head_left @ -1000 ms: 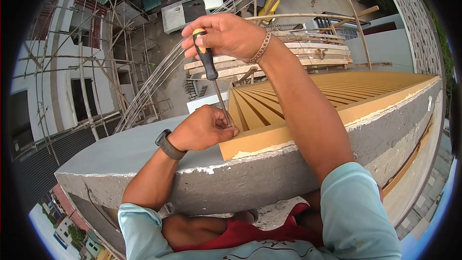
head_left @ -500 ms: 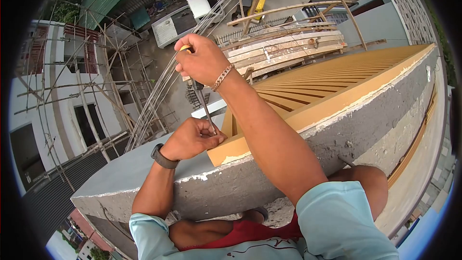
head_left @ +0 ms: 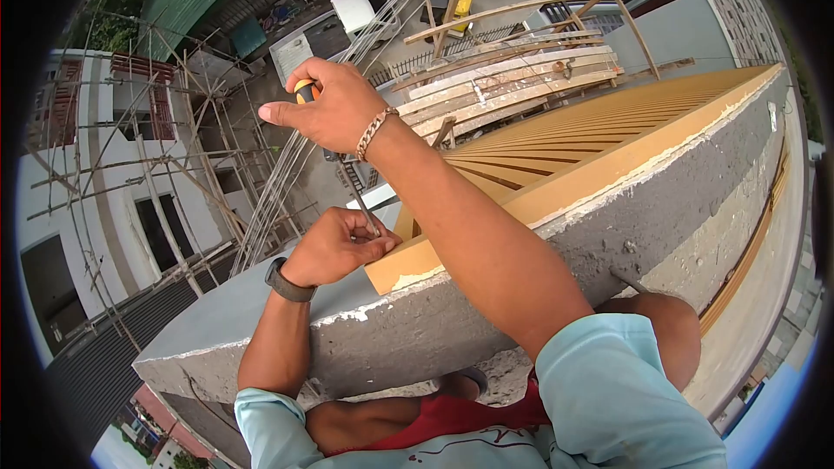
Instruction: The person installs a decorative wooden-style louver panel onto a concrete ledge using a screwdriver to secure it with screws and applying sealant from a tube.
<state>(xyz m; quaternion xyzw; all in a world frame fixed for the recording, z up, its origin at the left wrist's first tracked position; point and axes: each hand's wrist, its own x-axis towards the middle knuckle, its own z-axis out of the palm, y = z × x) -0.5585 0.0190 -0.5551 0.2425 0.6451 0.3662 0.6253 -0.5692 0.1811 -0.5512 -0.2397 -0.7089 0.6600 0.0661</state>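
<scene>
My right hand is around the yellow-and-black handle of a screwdriver, with the thumb stretched out to the left and the grip looking loose. The thin metal shaft slants down to my left hand. There, my left thumb and fingers are closed around the lower end of the shaft; the tip and whatever it meets are hidden. Beside those fingertips lies the near end of a tan slatted panel's edge board. It rests along a rough concrete ledge.
Beyond the ledge is a drop to the ground, where a white truck stands. Overhead cables run past at left. Bamboo scaffolding fronts a white building. Stacked planks lie behind the panel. A rod sticks out by my knee.
My right hand has shifted left and its thumb has swung outward, showing more of the screwdriver handle. The left hand stays at the shaft's lower end. The view has shifted slightly.
</scene>
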